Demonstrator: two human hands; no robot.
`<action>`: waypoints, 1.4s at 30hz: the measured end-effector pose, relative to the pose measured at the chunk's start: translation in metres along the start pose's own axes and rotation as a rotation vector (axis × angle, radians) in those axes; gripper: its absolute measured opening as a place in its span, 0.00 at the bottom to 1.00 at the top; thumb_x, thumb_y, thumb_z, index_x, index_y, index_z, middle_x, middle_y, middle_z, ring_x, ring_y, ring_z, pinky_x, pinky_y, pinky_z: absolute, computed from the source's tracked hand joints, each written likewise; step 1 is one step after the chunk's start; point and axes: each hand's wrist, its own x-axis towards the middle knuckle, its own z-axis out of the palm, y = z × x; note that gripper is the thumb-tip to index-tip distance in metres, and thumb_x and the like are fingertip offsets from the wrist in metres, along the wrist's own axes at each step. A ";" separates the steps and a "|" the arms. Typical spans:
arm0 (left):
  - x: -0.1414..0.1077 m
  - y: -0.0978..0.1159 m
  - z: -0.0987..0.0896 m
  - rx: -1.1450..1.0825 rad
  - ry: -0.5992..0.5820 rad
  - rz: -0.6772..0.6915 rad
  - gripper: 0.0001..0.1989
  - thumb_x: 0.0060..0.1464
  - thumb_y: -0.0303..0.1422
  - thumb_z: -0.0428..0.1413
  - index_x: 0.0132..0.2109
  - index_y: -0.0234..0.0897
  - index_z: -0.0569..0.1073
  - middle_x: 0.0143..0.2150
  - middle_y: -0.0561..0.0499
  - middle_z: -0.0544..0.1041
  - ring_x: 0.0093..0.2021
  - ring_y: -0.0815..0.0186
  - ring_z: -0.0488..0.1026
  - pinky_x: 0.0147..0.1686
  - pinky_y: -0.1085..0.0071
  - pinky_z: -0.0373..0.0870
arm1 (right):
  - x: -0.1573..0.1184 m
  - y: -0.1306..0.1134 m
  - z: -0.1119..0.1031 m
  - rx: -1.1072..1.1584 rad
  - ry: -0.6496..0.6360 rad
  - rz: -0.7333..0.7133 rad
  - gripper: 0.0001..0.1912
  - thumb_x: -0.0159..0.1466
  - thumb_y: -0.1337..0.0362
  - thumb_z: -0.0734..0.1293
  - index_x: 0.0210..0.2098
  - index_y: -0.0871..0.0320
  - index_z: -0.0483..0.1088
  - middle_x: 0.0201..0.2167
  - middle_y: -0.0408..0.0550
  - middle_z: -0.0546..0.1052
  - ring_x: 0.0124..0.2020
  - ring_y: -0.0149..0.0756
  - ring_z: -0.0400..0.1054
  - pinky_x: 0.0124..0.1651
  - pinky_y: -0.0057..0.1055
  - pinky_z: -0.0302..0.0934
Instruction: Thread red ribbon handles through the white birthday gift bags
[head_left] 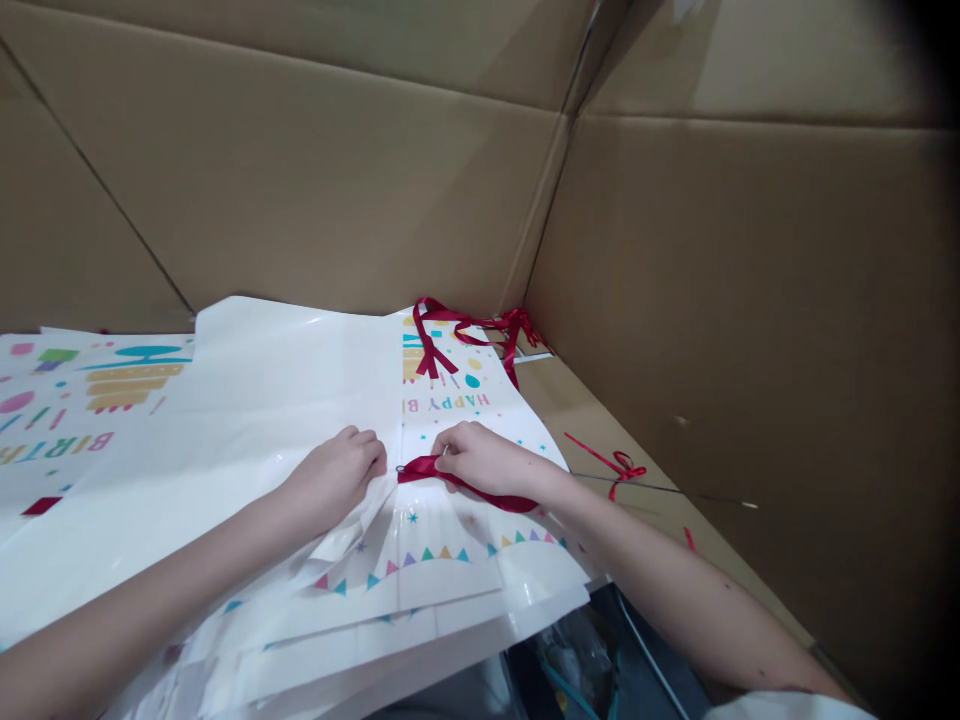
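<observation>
White printed sheets (pixel 300 370) with birthday lettering, cakes and bunting lie stacked before me. My left hand (pixel 341 475) is closed on the gathered edge of the white sheet, left of centre. Just to its right, my right hand (pixel 472 458) pinches a dark red ribbon (pixel 420 468), whose loose part trails under my wrist. A small metal ring (pixel 400 469) shows at the ribbon's left end, between my hands. The sheet is creased and bunched below the ring.
More red ribbons (pixel 517 325) lie tangled at the back corner. A thin red bow (pixel 624 466) rests on the cardboard at the right. Tall cardboard walls (pixel 300 180) stand behind and to the right. Below the stack's front edge, a clear plastic bag (pixel 574 650) is partly visible.
</observation>
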 end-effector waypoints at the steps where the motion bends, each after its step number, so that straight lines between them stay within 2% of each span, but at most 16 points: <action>1: 0.000 0.000 0.000 0.011 -0.003 0.006 0.12 0.55 0.22 0.47 0.32 0.39 0.73 0.35 0.46 0.77 0.40 0.56 0.68 0.38 0.64 0.61 | 0.001 0.001 0.001 -0.011 0.003 -0.004 0.10 0.64 0.68 0.63 0.30 0.59 0.75 0.27 0.46 0.78 0.25 0.33 0.65 0.29 0.29 0.54; 9: -0.002 -0.001 0.002 0.024 0.005 0.039 0.13 0.55 0.20 0.46 0.33 0.38 0.72 0.36 0.46 0.76 0.40 0.56 0.67 0.38 0.63 0.61 | 0.003 0.004 0.004 0.012 -0.005 0.021 0.08 0.63 0.68 0.63 0.30 0.59 0.74 0.26 0.45 0.76 0.24 0.31 0.64 0.27 0.28 0.52; 14: -0.003 -0.004 0.005 0.009 0.022 0.023 0.13 0.64 0.26 0.45 0.35 0.38 0.73 0.37 0.47 0.77 0.41 0.56 0.68 0.39 0.62 0.62 | 0.001 -0.002 0.004 0.029 -0.034 0.045 0.11 0.63 0.69 0.61 0.25 0.58 0.69 0.20 0.42 0.71 0.17 0.28 0.56 0.22 0.29 0.48; 22: -0.005 -0.004 0.005 -0.049 0.032 0.020 0.16 0.67 0.30 0.45 0.37 0.38 0.76 0.38 0.46 0.77 0.41 0.56 0.69 0.41 0.62 0.63 | 0.004 0.001 0.007 0.056 -0.035 0.071 0.08 0.63 0.68 0.61 0.30 0.58 0.72 0.23 0.44 0.74 0.17 0.28 0.59 0.21 0.29 0.48; 28: -0.008 -0.001 0.001 -0.068 0.054 0.029 0.18 0.69 0.34 0.44 0.37 0.38 0.77 0.38 0.46 0.78 0.41 0.56 0.70 0.42 0.62 0.66 | 0.004 -0.004 0.007 0.044 -0.045 0.062 0.10 0.63 0.68 0.61 0.27 0.58 0.71 0.22 0.44 0.73 0.17 0.28 0.57 0.20 0.29 0.48; 31: -0.015 -0.004 -0.002 -0.039 0.056 0.018 0.18 0.69 0.39 0.45 0.44 0.38 0.78 0.49 0.44 0.79 0.50 0.54 0.73 0.51 0.58 0.69 | 0.006 -0.002 0.008 0.068 -0.050 0.084 0.09 0.64 0.68 0.61 0.40 0.56 0.72 0.25 0.43 0.77 0.18 0.29 0.59 0.22 0.27 0.50; 34: -0.023 -0.010 0.000 0.045 -0.001 -0.028 0.24 0.69 0.48 0.46 0.60 0.41 0.74 0.67 0.44 0.71 0.67 0.48 0.65 0.63 0.51 0.64 | 0.008 -0.003 0.010 0.111 -0.076 0.103 0.15 0.66 0.67 0.61 0.51 0.54 0.66 0.28 0.43 0.79 0.20 0.30 0.60 0.23 0.26 0.52; 37: -0.029 -0.013 0.002 0.077 -0.078 -0.059 0.29 0.69 0.52 0.43 0.67 0.44 0.68 0.73 0.48 0.63 0.74 0.47 0.56 0.69 0.48 0.58 | 0.013 -0.009 0.012 0.107 -0.103 0.076 0.14 0.66 0.69 0.61 0.51 0.53 0.64 0.29 0.42 0.79 0.23 0.31 0.60 0.25 0.26 0.52; 42: -0.036 -0.015 -0.001 0.040 -0.119 -0.068 0.29 0.68 0.54 0.43 0.67 0.48 0.67 0.74 0.52 0.61 0.75 0.51 0.53 0.71 0.48 0.57 | 0.018 -0.014 0.013 0.078 -0.169 0.047 0.14 0.65 0.70 0.62 0.49 0.53 0.63 0.28 0.41 0.79 0.23 0.31 0.60 0.27 0.25 0.52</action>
